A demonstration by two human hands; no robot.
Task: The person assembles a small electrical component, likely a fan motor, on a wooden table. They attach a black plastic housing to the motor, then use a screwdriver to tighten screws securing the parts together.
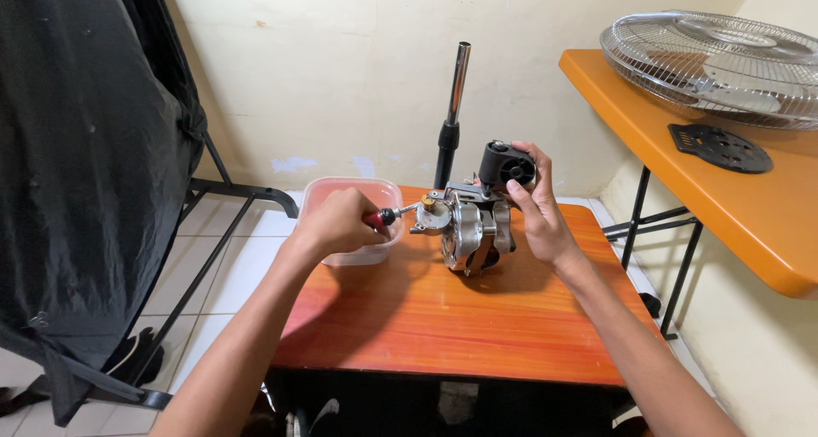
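Small orange table point(443, 326), cream wall behind. Right hand point(532, 211) clasps metal motor assembly point(471, 226) standing mid-table; left hand point(336, 224) fisted round red-handled screwdriver point(385, 217), tip at its side. Risk: tip slipping off fastener if assembly rocks; loose screw rolling away.

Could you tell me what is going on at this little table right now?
A person is working on a small metal fan motor standing on a wooden table. The left hand holds a red-handled screwdriver with its tip against the motor's side, while the right hand steadies the motor's black top. A plastic tub sits behind the left hand.
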